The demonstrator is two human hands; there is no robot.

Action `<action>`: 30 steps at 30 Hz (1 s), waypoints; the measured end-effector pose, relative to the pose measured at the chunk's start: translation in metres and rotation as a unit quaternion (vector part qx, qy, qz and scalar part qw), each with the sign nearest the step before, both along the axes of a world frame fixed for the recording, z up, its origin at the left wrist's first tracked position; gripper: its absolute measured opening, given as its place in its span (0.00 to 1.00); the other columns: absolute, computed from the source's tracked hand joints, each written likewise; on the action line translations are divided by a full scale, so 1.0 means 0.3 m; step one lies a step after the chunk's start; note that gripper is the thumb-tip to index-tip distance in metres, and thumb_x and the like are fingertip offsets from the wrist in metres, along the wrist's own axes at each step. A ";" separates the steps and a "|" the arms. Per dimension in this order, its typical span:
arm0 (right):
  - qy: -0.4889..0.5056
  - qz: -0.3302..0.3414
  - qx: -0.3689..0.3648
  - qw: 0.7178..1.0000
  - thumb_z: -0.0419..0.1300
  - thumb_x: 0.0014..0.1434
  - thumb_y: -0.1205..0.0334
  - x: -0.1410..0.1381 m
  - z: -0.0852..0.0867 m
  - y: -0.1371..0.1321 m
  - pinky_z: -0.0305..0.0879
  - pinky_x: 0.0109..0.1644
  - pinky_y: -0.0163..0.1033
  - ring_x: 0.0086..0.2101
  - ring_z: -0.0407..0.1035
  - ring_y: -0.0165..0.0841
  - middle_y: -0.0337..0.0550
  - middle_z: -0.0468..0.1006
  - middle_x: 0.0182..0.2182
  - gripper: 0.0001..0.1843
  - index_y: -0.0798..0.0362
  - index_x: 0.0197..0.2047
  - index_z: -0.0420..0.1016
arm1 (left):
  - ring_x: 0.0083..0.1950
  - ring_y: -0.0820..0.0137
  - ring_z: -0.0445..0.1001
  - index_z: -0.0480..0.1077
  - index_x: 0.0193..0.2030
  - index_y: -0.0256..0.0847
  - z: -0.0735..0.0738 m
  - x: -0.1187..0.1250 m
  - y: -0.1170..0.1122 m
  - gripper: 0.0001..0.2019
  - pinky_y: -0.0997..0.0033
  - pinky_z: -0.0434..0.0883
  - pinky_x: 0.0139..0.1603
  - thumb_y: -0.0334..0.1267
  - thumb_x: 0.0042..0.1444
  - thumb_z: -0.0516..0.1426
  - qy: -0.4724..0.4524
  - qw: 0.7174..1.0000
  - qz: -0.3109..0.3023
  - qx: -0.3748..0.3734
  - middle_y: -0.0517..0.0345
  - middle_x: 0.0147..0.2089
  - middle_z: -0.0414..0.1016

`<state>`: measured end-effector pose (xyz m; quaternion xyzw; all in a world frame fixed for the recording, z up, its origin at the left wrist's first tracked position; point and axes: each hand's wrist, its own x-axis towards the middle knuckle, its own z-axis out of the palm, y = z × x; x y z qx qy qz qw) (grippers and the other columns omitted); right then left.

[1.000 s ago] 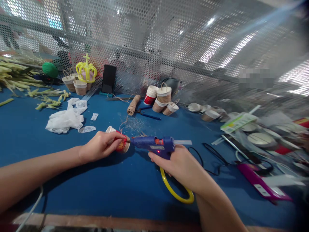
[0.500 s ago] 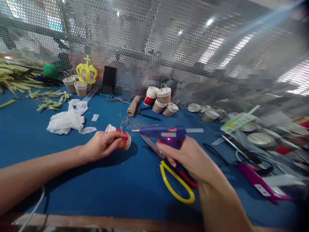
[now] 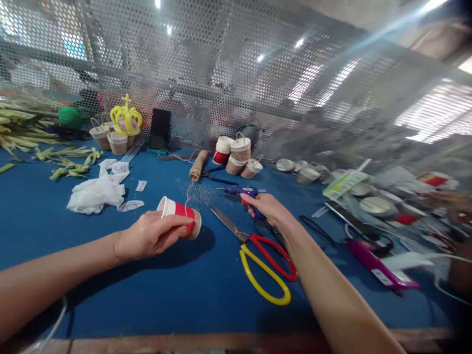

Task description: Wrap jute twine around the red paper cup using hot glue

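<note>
Perforated screen stands behind blue tabletop; scissors lie on tabletop; right hand and left hand: fingers closed around, respectively, glue gun beyond the scissors and red-and-white cup, tilted sideways, left of the scissors

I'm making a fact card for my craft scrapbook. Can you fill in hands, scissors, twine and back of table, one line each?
Left hand: holds a red-and-white cup, tipped sideways
Right hand: holds a blue glue gun
Scissors: on the blue table, one handle red, one yellow
Twine: stretches between its roll and the cup
Back of table: yellow crown, dark phone
</note>
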<state>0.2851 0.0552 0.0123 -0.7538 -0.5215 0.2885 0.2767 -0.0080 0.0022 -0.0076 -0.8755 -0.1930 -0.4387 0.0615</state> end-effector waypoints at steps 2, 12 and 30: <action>-0.033 0.002 0.003 0.999 0.58 0.51 0.59 0.007 -0.007 0.015 0.58 0.21 0.34 0.16 0.61 0.28 0.39 0.64 0.10 0.19 0.53 0.12 0.61 | 0.19 0.78 0.65 0.65 0.40 0.35 0.002 0.000 -0.002 0.08 0.80 0.64 0.21 0.33 0.58 0.47 -0.002 1.000 -0.004 0.006 0.61 0.20 0.71; 0.074 0.251 -0.010 0.965 0.47 0.58 0.50 -0.291 0.095 -0.128 0.62 0.41 0.38 0.34 0.70 0.32 0.42 0.77 0.33 0.20 0.51 0.29 0.76 | 0.22 0.76 0.70 0.65 0.41 0.35 -0.009 0.002 -0.019 0.07 0.79 0.65 0.22 0.31 0.57 0.48 0.007 0.999 -0.035 -0.021 0.56 0.25 0.75; 0.222 0.197 0.180 0.938 0.58 0.51 0.59 -0.357 0.072 -0.204 0.62 0.41 0.37 0.34 0.68 0.30 0.41 0.76 0.30 0.07 0.54 0.30 0.72 | 0.31 0.74 0.73 0.67 0.45 0.36 0.002 0.013 -0.029 0.12 0.79 0.68 0.30 0.34 0.56 0.48 -0.063 0.941 -0.019 -0.332 0.55 0.33 0.76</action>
